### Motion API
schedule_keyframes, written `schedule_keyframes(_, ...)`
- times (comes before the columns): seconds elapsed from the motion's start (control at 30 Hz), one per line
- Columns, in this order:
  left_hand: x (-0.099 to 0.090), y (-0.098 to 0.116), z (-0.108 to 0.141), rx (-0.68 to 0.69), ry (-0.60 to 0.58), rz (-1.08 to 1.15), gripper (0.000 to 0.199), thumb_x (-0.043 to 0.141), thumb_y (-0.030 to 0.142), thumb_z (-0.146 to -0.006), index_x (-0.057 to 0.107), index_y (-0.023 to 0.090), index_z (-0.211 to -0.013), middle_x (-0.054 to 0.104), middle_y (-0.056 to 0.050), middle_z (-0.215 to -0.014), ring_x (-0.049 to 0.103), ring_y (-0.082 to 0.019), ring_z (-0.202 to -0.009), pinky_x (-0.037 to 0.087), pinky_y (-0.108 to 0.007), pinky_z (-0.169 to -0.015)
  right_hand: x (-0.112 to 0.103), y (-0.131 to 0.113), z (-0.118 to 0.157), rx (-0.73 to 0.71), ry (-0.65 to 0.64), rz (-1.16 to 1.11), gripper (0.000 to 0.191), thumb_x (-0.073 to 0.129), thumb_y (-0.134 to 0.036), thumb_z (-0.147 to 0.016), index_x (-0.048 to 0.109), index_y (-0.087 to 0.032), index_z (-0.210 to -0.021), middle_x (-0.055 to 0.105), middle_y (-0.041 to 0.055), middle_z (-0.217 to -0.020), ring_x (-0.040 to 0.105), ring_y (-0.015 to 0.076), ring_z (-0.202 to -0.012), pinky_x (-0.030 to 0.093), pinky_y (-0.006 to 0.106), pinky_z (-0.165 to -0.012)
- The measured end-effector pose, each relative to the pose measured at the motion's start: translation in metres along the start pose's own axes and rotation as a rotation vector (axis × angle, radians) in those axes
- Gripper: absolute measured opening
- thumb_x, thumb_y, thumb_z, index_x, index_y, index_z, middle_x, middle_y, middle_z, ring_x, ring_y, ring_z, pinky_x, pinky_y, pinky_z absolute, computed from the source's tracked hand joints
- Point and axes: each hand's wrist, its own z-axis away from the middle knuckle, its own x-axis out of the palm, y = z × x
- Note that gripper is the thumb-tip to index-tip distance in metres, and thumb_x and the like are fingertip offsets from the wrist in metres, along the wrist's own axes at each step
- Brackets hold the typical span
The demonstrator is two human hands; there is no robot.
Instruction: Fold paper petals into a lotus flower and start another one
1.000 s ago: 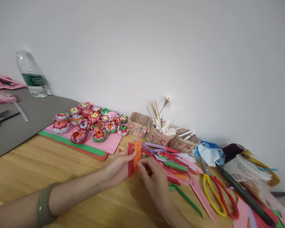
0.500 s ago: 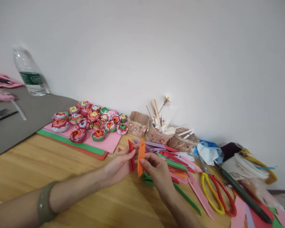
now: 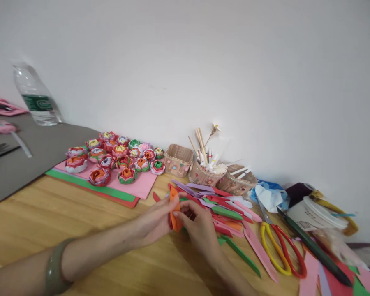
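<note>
My left hand (image 3: 158,216) pinches folded paper strips, an orange strip (image 3: 175,207) lying against a red one that shows only as a thin edge behind it. Fingers of my right hand (image 3: 199,226) grip the orange strip's right side. Both hands meet just above the wooden table. Behind and right of them spreads a pile of folded paper strips (image 3: 226,211) in red, green, pink, purple and orange. Farther left, several layered paper flowers (image 3: 122,161) sit on stacked coloured sheets (image 3: 144,187).
Three decorated baskets (image 3: 178,161) line the wall; the middle one holds sticks. Scissors (image 3: 280,246) with yellow and red handles lie at the right, beside a dark green pen-like tool (image 3: 317,250) and a white tub (image 3: 311,218). A water bottle (image 3: 37,98) stands far left on a grey mat (image 3: 49,144).
The orange strip has moved left with my right hand and now lies against the red strip. My left thumb has come over onto the orange strip.
</note>
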Motion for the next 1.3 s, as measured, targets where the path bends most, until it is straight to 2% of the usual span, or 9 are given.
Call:
schedule_keyframes(0.1,-0.001,-0.002,0.002,0.011,-0.022,-0.047,0.036,0.069,0.018,-0.07,0.061,0.02,-0.105,0.066,-0.005,-0.098,0.059,-0.018,-0.096,0.039,-0.027,-0.082,0.001,0.001,-0.001,0.047,-0.01,-0.076,0.01,0.057,-0.023,-0.071,0.062,-0.015,-0.069,0.057,-0.0014,-0.06,0.047,0.0106,-0.054,0.036,0.021,-0.052)
schedule_keyframes(0.3,-0.002,-0.005,0.003,-0.034,-0.039,-0.027,0.043,0.064,0.018,-0.075,0.056,0.021,-0.117,0.064,-0.008,-0.104,0.057,-0.019,-0.101,0.038,-0.027,-0.083,0.0,0.001,-0.002,0.117,-0.051,-0.098,0.018,0.058,-0.029,-0.071,0.056,-0.015,-0.06,0.045,-0.0043,-0.051,0.04,0.0095,-0.048,0.031,0.021,-0.045)
schedule_keyframes(0.57,-0.002,-0.005,0.001,0.044,0.04,-0.031,0.03,0.054,0.028,-0.084,0.057,0.026,-0.113,0.064,-0.004,-0.101,0.056,-0.016,-0.1,0.04,-0.026,-0.087,0.008,0.003,0.007,-0.048,-0.076,0.067,0.027,0.046,-0.034,-0.083,0.051,-0.016,-0.064,0.049,-0.0013,-0.063,0.041,0.0113,-0.059,0.034,0.022,-0.054)
schedule_keyframes(0.67,-0.005,0.001,0.0,0.043,0.051,-0.086,0.029,0.055,0.03,-0.083,0.06,0.023,-0.11,0.064,-0.006,-0.104,0.055,-0.018,-0.103,0.039,-0.029,-0.088,0.007,0.004,0.007,-0.019,-0.135,-0.007,0.037,0.044,-0.043,-0.084,0.044,-0.018,-0.057,0.043,-0.0031,-0.055,0.038,0.0103,-0.053,0.03,0.021,-0.049)
schedule_keyframes(0.83,-0.006,0.014,0.0,0.044,-0.09,-0.135,0.026,0.06,0.024,-0.079,0.066,0.014,-0.102,0.066,-0.011,-0.103,0.057,-0.02,-0.1,0.041,-0.029,-0.084,-0.005,-0.001,0.001,0.05,-0.154,-0.172,0.043,0.049,-0.055,-0.077,0.041,-0.019,-0.055,0.037,-0.0061,-0.048,0.03,0.0073,-0.044,0.021,0.021,-0.042)
schedule_keyframes(1.0,-0.005,0.017,0.0,0.128,-0.011,-0.296,0.027,0.065,0.02,-0.075,0.066,0.013,-0.102,0.071,-0.01,-0.092,0.063,-0.018,-0.085,0.045,-0.027,-0.078,-0.01,-0.002,-0.003,0.082,-0.175,-0.222,0.041,0.056,-0.053,-0.073,0.045,-0.017,-0.056,0.038,-0.0063,-0.048,0.03,0.0065,-0.043,0.021,0.02,-0.042)
schedule_keyframes(1.13,-0.006,0.029,-0.004,0.226,0.101,-0.32,0.026,0.064,0.021,-0.075,0.066,0.012,-0.1,0.071,-0.01,-0.088,0.065,-0.018,-0.075,0.049,-0.027,-0.068,-0.01,0.002,-0.006,-0.001,-0.042,-0.035,0.035,0.048,-0.044,-0.081,0.055,-0.016,-0.061,0.047,-0.0037,-0.05,0.041,0.0093,-0.046,0.03,0.021,-0.044)
schedule_keyframes(1.2,-0.008,0.04,-0.007,0.306,0.182,-0.282,0.021,0.061,0.017,-0.078,0.066,0.012,-0.097,0.072,-0.009,-0.088,0.066,-0.017,-0.08,0.05,-0.026,-0.074,-0.009,0.002,-0.007,-0.098,0.025,0.177,0.024,0.049,-0.033,-0.083,0.061,-0.017,-0.07,0.058,-0.0002,-0.06,0.05,0.0123,-0.055,0.036,0.023,-0.052)
schedule_keyframes(1.3,-0.012,0.054,-0.01,0.363,0.257,-0.245,0.02,0.056,0.012,-0.08,0.066,0.011,-0.097,0.071,-0.01,-0.092,0.067,-0.018,-0.084,0.051,-0.027,-0.076,-0.001,-0.002,-0.007,-0.229,-0.018,0.537,0.016,0.05,-0.024,-0.083,0.065,-0.019,-0.081,0.066,0.005,-0.08,0.058,0.0167,-0.07,0.04,0.025,-0.06)
